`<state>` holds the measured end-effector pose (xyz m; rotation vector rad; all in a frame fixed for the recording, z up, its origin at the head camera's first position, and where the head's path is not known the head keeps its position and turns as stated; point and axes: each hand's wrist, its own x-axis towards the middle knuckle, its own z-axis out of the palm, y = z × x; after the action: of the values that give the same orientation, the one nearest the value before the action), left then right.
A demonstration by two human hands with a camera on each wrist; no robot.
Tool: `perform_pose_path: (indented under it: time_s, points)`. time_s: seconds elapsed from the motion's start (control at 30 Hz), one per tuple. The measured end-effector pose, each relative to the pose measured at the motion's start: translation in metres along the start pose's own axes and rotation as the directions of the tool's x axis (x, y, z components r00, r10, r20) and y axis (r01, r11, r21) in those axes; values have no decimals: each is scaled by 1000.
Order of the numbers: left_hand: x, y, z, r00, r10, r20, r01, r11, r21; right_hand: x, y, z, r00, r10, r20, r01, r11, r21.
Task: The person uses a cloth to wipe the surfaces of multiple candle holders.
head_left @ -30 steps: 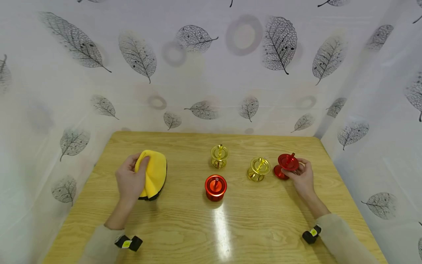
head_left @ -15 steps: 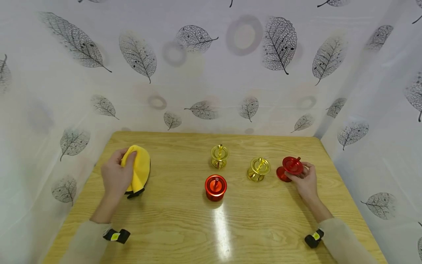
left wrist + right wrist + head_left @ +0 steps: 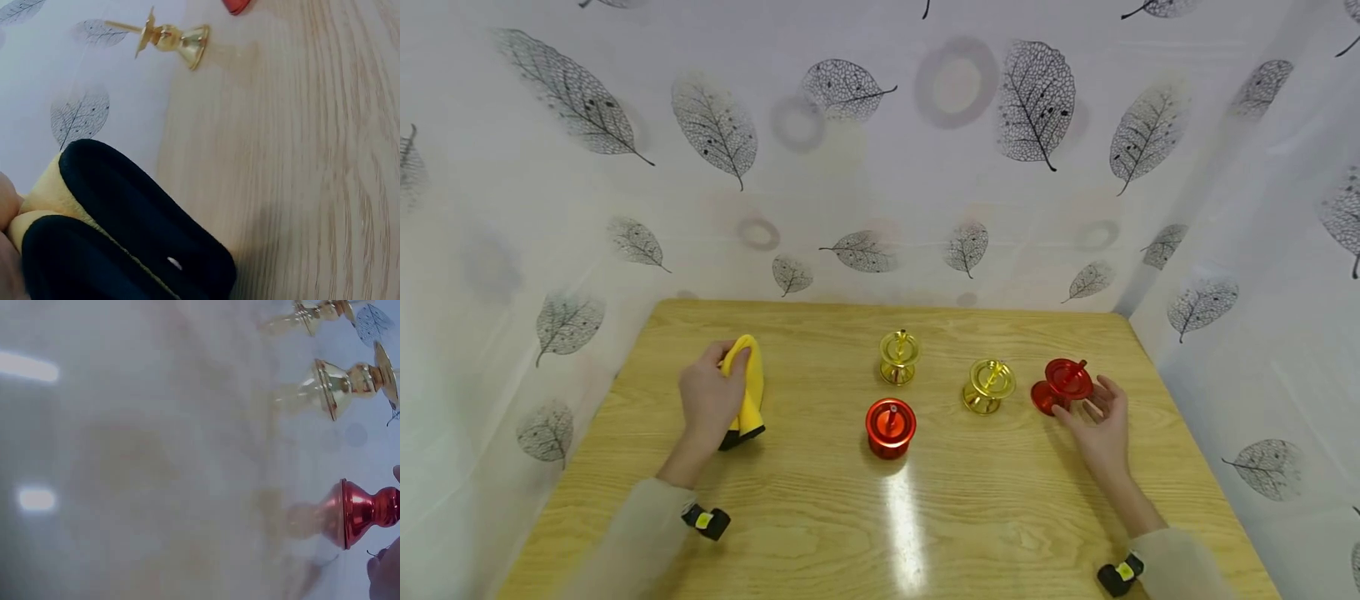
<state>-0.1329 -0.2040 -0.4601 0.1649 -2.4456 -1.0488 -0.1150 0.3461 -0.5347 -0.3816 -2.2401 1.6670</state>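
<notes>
In the head view my left hand (image 3: 711, 392) grips a folded yellow cloth (image 3: 750, 392) with black edging, above the left of the table. The left wrist view shows the dark side of the cloth (image 3: 137, 212). My right hand (image 3: 1101, 429) is around the near right side of a red candlestick (image 3: 1067, 381), fingers spread and thumb by its base. That red candlestick (image 3: 357, 512) stands on the table in the right wrist view, fingertips either side of its stem. Two gold candlesticks, one farther back (image 3: 898, 354) and one nearer (image 3: 987, 385), and a second red candlestick (image 3: 890, 425) stand upright.
The wooden table (image 3: 820, 517) meets a pale curtain (image 3: 880, 167) printed with leaves at its back and sides. A bright reflection streaks the tabletop in front of the middle red candlestick. Spikes stick up from the candlesticks.
My left hand swung left with the cloth, then back right, the cloth folding narrower. The right-hand red candlestick shifted slightly right, and my right fingers have loosened from it.
</notes>
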Motion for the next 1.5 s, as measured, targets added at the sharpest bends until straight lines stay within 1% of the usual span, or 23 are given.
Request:
perform_pose_path:
  time_s: [0.07,0.13,0.27,0.3,0.33,0.43,0.5,0.57,0.63,0.7,0.73,0.93,1.03,1.1,1.2,1.3,1.33,1.4,1.5]
  points:
    - [0,2,7,1000,-3,17,3,1000,7,-11,-3,0,997,-67,-37,63,994,-85]
    - [0,5,15,1000,-9,29,8,1000,16,-20,-6,1,987,-131,-89,117,982,-145]
    - [-1,11,29,998,-31,62,29,999,22,-32,-15,0,962,-212,-173,181,967,-179]
    - [-2,12,33,997,-35,70,33,999,29,-33,-17,0,956,-230,-183,196,963,-185]
    - [-2,14,36,996,-40,81,37,999,31,-34,-20,1,953,-245,-177,212,959,-185]
    - [-3,18,45,994,-32,104,27,999,45,-38,-27,2,944,-305,-124,274,936,-220]
    - [-4,19,52,993,-17,118,11,999,50,-40,-32,4,932,-355,-76,328,913,-244]
    - [-5,20,58,992,-7,130,0,999,54,-41,-37,7,914,-405,-24,385,885,-262]
    - [-7,20,64,990,-5,144,-4,998,59,-42,-43,10,889,-456,28,445,848,-288]
    - [-8,20,71,987,-6,164,-4,998,66,-43,-48,13,866,-494,76,492,815,-305]
    - [-9,20,74,985,-6,173,-7,997,75,-43,-50,14,857,-505,100,508,801,-317]
    - [-13,22,90,975,-1,223,-26,992,120,-42,-66,23,826,-511,238,563,722,-402]
    - [-14,23,98,970,8,244,-47,986,157,-40,-75,28,799,-513,314,601,669,-437]
    - [-14,25,101,965,9,262,-60,980,190,-39,-80,32,787,-498,364,617,639,-459]
    - [-16,26,103,958,0,288,-72,968,239,-38,-89,37,774,-460,435,632,604,-485]
    - [-19,26,103,947,-13,322,-72,965,251,-39,-99,41,763,-422,490,643,578,-503]
    - [-20,26,102,939,-17,342,-73,966,248,-39,-102,42,758,-413,505,648,567,-509]
    - [-23,25,100,917,-18,399,-81,970,230,-39,-107,44,745,-404,530,662,542,-518]
    - [-28,24,95,868,-10,496,-98,977,190,-40,-114,47,731,-390,560,678,513,-526]
